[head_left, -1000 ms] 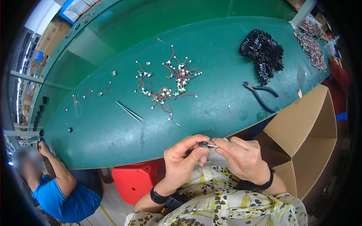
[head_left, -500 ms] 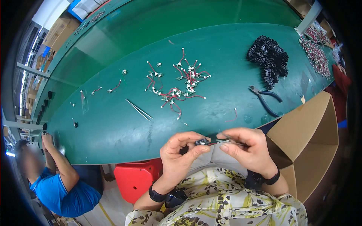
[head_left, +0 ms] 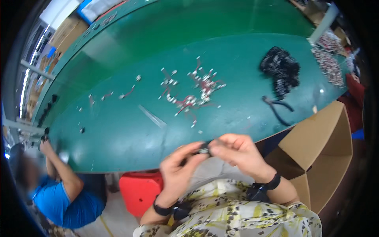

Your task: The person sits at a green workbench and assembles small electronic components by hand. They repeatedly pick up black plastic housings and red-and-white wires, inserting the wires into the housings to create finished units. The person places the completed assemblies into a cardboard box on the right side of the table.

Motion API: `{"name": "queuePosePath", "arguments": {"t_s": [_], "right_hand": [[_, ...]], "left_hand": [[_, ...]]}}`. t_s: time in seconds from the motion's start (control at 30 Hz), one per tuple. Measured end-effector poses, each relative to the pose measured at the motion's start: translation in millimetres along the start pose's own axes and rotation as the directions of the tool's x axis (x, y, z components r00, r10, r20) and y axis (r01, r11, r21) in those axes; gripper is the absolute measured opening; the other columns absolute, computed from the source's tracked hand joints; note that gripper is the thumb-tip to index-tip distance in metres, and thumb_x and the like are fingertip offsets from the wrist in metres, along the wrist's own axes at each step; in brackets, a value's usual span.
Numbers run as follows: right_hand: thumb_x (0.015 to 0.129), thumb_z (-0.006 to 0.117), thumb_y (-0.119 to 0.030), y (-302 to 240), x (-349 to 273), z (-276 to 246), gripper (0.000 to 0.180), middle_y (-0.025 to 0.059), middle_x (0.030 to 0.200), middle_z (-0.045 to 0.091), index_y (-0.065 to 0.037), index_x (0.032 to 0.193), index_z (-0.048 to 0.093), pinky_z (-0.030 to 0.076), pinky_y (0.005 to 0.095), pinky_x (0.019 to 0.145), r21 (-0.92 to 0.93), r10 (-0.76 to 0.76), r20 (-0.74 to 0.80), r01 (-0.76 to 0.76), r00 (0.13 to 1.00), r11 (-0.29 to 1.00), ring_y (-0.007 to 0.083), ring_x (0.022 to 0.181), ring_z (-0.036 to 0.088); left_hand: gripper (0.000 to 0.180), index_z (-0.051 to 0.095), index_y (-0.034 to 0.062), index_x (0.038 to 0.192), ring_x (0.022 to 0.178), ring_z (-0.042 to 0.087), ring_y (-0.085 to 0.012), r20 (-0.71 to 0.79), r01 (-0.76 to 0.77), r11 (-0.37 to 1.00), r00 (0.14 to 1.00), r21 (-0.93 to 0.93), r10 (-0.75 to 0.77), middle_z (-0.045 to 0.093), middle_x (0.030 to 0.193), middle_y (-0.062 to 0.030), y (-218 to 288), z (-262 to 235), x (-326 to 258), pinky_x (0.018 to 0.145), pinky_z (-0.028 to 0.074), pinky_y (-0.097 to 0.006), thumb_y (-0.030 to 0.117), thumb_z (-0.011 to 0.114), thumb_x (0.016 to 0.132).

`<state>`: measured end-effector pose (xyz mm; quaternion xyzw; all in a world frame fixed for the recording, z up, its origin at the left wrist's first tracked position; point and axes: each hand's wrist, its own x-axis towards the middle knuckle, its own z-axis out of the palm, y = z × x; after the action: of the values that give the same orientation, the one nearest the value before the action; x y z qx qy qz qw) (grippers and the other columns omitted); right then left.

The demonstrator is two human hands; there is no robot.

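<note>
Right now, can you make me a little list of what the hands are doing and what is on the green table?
left hand: pinches a small dark part
right hand: pinches the same part
table: green
middle of table: pile of red wires with white ends
right of table: black pile, pliers
beside table: open cardboard box

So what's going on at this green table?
A person seated at a green table pinches a small dark part between the fingertips of the left hand and the right hand, just off the table's near edge. On the table lie a scatter of small red-wired pieces, a black heap of parts and pliers. An open cardboard box stands at the right. Another person in blue crouches at lower left.
</note>
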<state>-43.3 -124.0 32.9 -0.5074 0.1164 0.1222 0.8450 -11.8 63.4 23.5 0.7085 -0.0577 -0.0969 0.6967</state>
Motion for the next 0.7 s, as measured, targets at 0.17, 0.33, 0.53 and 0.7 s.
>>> {"name": "queuePosePath", "arguments": {"t_s": [0.17, 0.33, 0.53, 0.7], "right_hand": [[0.080, 0.073, -0.009, -39.4, -17.2, -39.5, 0.014, 0.0059, 0.069, 0.058, -0.002, 0.091, 0.066, 0.046, 0.0302, 0.053, -0.843, -0.416, -0.049, 0.186, 0.908, 0.505, 0.0157, 0.059, 0.057], [0.077, 0.072, -0.006, -89.9, -34.4, -106.6, 0.017, 0.0094, 0.084, 0.062, -0.005, 0.093, 0.068, 0.051, 0.0373, 0.063, -0.999, -0.699, 0.021, 0.039, 0.715, 0.010, 0.0294, 0.073, 0.063], [0.071, 0.062, 0.005, -133.4, -23.5, -135.0, 0.036, 0.0090, 0.097, 0.058, -0.007, 0.105, 0.067, 0.052, 0.0383, 0.064, -0.929, -0.437, 0.183, 0.010, 0.880, -0.369, 0.0292, 0.077, 0.063], [0.071, 0.059, 0.004, -144.1, 1.3, -138.7, 0.041, 0.0088, 0.091, 0.055, -0.010, 0.109, 0.066, 0.052, 0.0380, 0.060, -0.849, -0.267, 0.283, 0.111, 0.921, -0.516, 0.0277, 0.074, 0.063]], "left_hand": [[0.029, 0.064, 0.0042, 0.118, 0.056, 0.047, -0.0009, -0.468, -0.001, 0.984, 0.879, 0.178, 0.086, 0.068, 0.086, -0.0027, -7.6, -118.2, 27.9, 0.046, 0.032, -0.016, 0.008, 0.066, 0.090], [0.054, 0.040, 0.0069, 0.144, 0.074, 0.049, -0.0034, -0.556, 0.008, 0.923, 0.800, 0.385, 0.225, 0.056, 0.093, -0.0004, -8.1, -209.2, 32.6, 0.063, 0.041, -0.017, 0.010, 0.060, 0.094], [0.070, 0.040, -0.0048, 0.138, 0.094, 0.056, -0.0174, 0.111, 0.222, 0.855, 0.975, -0.469, -0.193, 0.057, 0.109, -0.0121, 12.1, -56.8, 25.4, 0.077, 0.051, -0.027, -0.009, 0.055, 0.070], [0.046, 0.050, -0.0023, 0.130, 0.109, 0.058, -0.0244, 0.463, 0.460, 0.738, 0.857, -0.494, -0.224, 0.059, 0.116, -0.0143, 8.2, 11.2, 34.6, 0.097, 0.047, -0.038, -0.010, 0.054, 0.085]]}}
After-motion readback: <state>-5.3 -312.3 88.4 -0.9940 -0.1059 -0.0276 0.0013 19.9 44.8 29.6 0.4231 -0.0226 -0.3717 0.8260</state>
